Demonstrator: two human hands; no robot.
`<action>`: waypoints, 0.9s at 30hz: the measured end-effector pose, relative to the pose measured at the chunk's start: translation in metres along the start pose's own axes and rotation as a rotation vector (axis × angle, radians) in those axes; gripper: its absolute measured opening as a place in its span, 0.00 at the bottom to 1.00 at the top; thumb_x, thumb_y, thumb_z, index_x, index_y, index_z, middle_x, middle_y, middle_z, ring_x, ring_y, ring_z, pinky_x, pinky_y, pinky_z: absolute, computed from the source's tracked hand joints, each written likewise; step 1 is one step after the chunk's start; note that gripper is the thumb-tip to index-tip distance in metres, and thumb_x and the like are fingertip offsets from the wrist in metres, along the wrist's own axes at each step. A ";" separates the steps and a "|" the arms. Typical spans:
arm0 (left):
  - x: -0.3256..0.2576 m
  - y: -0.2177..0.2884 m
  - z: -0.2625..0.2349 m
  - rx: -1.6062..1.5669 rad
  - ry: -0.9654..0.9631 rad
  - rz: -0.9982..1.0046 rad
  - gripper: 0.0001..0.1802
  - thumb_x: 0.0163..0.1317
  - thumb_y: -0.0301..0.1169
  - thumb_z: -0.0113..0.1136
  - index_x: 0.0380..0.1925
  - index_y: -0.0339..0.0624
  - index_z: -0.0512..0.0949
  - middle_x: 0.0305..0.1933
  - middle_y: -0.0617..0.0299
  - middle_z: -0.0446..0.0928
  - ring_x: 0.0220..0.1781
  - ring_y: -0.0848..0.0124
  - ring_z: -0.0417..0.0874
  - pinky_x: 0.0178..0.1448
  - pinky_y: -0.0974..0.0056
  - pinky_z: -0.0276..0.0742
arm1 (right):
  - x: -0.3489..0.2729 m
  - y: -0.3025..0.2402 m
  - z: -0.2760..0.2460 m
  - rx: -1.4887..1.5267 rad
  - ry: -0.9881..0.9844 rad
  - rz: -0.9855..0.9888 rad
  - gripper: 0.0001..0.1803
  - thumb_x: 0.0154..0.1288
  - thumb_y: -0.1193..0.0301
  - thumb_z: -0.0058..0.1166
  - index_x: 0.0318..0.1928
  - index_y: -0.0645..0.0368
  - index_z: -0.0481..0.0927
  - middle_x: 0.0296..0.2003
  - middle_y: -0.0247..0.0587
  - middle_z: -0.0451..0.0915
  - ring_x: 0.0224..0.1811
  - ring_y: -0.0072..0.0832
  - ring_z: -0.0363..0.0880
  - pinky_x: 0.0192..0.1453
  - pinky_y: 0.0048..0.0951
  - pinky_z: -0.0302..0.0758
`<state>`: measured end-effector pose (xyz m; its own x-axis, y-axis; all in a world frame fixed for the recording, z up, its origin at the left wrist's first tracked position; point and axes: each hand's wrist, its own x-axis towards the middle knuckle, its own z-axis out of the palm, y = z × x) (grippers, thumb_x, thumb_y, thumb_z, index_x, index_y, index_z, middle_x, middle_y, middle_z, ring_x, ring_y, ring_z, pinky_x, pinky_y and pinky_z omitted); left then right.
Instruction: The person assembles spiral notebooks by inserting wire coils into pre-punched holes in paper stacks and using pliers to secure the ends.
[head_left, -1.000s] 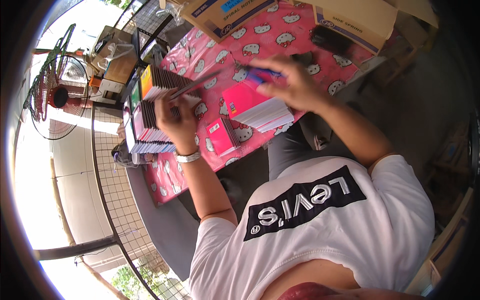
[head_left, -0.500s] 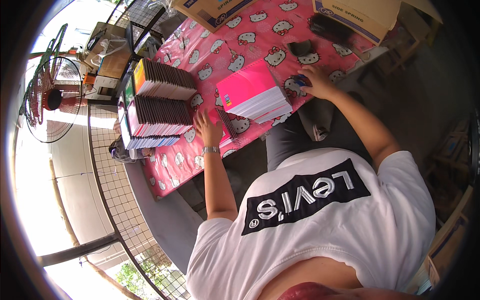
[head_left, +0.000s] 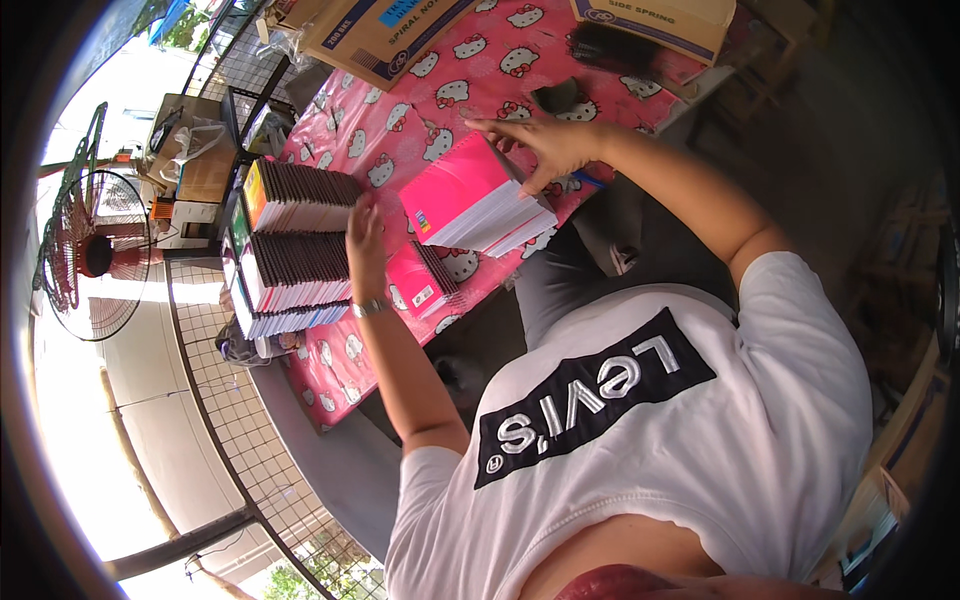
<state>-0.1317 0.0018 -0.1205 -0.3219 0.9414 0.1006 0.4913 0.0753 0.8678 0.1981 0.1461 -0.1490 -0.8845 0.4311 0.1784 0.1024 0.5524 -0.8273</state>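
Half a second ago the right hand was at the blue-handled tool by the table edge; now it is over the right end of the tall pink notebook stack, and the tool lies just beside that stack, partly hidden by the wrist; the left hand, which was over the low pink notebook stack, has moved leftward to the dark-coiled notebooks, leaving the low stack more in view.

The right hand's thumb and fingers are spread apart, the thumb at the near corner of the pages and the fingers by the far edge; whether it grips the stack or only touches it, I cannot tell; the left hand has its fingers raised beside the coils, and I cannot tell whether it holds anything.

Counted on the pink table cover: two pink stacks, one tall and one low, near the person's side, the low one to the left of the tall one; three rows of dark-coiled notebooks at the left; two cardboard boxes at the far side; one black bundle near the right-hand box; one dark curved piece beyond the right hand; one blue-handled tool; beyond the table at the left, one fan; on the left wrist, one watch.
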 end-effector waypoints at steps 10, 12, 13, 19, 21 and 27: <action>0.085 0.085 0.030 0.223 -0.922 -0.279 0.41 0.67 0.59 0.52 0.63 0.32 0.71 0.63 0.54 0.73 0.64 0.67 0.71 0.70 0.64 0.60 | 0.022 -0.026 0.000 -0.183 -0.007 -0.040 0.55 0.41 0.57 0.74 0.68 0.61 0.59 0.58 0.54 0.75 0.59 0.43 0.77 0.62 0.40 0.74; 0.078 0.102 0.041 0.292 -0.917 -0.265 0.42 0.65 0.60 0.54 0.63 0.32 0.70 0.65 0.53 0.72 0.66 0.67 0.70 0.72 0.64 0.58 | 0.022 -0.021 -0.004 -0.194 0.002 -0.063 0.55 0.41 0.55 0.74 0.68 0.59 0.59 0.58 0.52 0.75 0.57 0.44 0.79 0.58 0.38 0.77; 0.083 0.097 0.045 0.278 -0.928 -0.258 0.42 0.65 0.60 0.54 0.63 0.32 0.70 0.65 0.52 0.72 0.67 0.67 0.69 0.72 0.64 0.58 | 0.020 -0.018 -0.005 -0.196 -0.007 -0.043 0.55 0.41 0.55 0.75 0.68 0.59 0.60 0.58 0.52 0.75 0.57 0.44 0.79 0.58 0.38 0.77; 0.083 0.081 0.042 0.183 -0.909 -0.255 0.42 0.63 0.57 0.57 0.63 0.30 0.70 0.66 0.49 0.72 0.69 0.65 0.68 0.73 0.65 0.56 | 0.028 -0.014 -0.006 -0.195 -0.007 -0.062 0.56 0.39 0.53 0.75 0.68 0.57 0.61 0.55 0.53 0.78 0.56 0.43 0.79 0.59 0.38 0.76; 0.082 0.076 0.041 0.155 -0.904 -0.241 0.42 0.63 0.57 0.58 0.63 0.29 0.70 0.65 0.50 0.72 0.67 0.66 0.69 0.73 0.64 0.57 | 0.028 -0.020 -0.008 -0.211 -0.009 -0.061 0.56 0.39 0.53 0.76 0.68 0.58 0.61 0.54 0.54 0.78 0.56 0.43 0.79 0.60 0.38 0.76; 0.078 0.070 0.034 0.056 -0.842 -0.233 0.39 0.63 0.56 0.59 0.56 0.27 0.74 0.55 0.58 0.77 0.57 0.71 0.74 0.65 0.65 0.65 | 0.031 -0.046 -0.014 -0.238 -0.060 0.015 0.55 0.39 0.57 0.76 0.68 0.63 0.64 0.56 0.54 0.77 0.55 0.43 0.79 0.61 0.37 0.75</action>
<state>-0.0949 0.0917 -0.0686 0.2750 0.8281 -0.4886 0.5338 0.2911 0.7939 0.1722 0.1445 -0.0976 -0.9067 0.4015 0.1292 0.2140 0.7019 -0.6794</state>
